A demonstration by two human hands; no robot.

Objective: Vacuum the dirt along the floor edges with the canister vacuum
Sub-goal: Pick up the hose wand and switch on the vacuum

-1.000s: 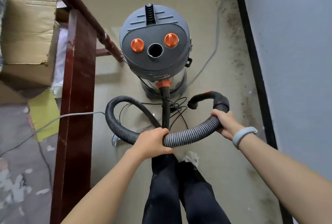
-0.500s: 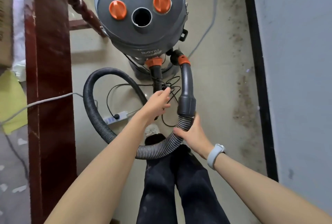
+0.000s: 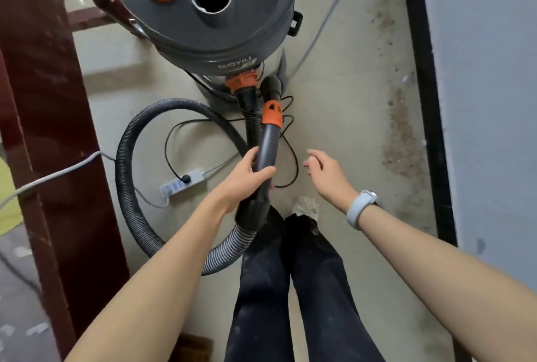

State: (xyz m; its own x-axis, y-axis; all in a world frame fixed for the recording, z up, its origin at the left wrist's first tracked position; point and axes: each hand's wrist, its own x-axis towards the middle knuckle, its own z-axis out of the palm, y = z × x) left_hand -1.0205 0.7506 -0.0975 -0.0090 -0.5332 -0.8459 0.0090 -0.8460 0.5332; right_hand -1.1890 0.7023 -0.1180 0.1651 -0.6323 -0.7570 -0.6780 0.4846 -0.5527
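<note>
The grey canister vacuum (image 3: 203,33) with two orange knobs stands on the floor just ahead of me. Its ribbed hose (image 3: 128,175) loops left from an orange coupling under the canister and comes back to a rigid grey handle tube (image 3: 267,146) with an orange collar. My left hand (image 3: 247,178) grips that tube near its lower end. My right hand (image 3: 325,175) hovers open to the right of the tube, holding nothing. Dark dirt (image 3: 401,141) speckles the floor along the black baseboard (image 3: 427,106).
A dark red wooden post (image 3: 43,141) stands at left. A white power strip (image 3: 183,181) and black cords lie on the floor inside the hose loop. A grey cable (image 3: 319,30) trails past the canister. The pale wall (image 3: 488,100) runs along the right. My legs are below.
My right hand let go of the hose and drew away to the right, fingers open. My left hand moved onto the handle tube and gripped it. The view has moved closer to the canister.
</note>
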